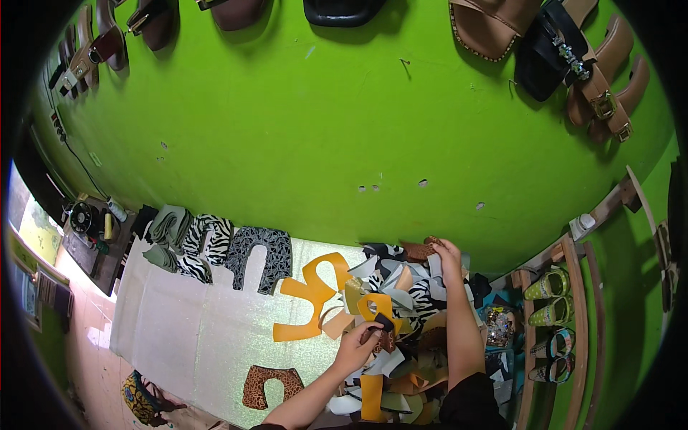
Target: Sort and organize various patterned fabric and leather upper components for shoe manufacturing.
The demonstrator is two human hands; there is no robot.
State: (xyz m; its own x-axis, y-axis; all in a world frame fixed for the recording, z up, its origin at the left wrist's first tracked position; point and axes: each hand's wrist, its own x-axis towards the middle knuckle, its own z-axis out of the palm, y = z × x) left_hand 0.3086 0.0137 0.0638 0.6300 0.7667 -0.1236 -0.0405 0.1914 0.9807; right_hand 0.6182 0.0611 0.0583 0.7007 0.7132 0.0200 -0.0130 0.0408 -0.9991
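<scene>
On the right of the table lies a heap of cut material pieces [394, 362], in white, black, orange, zebra and leopard prints. My left hand [355, 345] is closed at the heap's near-left side, pinching a leopard-print piece [385, 341] with a dark patch beside it. At the heap's far edge, near the wall, my right hand [448, 256] grips a brown patterned piece [421, 251]. Two orange curved pieces [299, 331] lie left of the heap. A U-shaped leopard-print piece [266, 383] rests alone near the table's front, beside my left forearm.
Along the table's far edge sit a black-and-grey patterned stack [262, 244], zebra-print pieces [209, 236] and grey-green pieces [170, 226]. Sandals [487, 32] hang on the green wall [308, 143]. A wooden rack [573, 287] holds green shoes [548, 285] at right. A sewing machine [82, 217] stands far left.
</scene>
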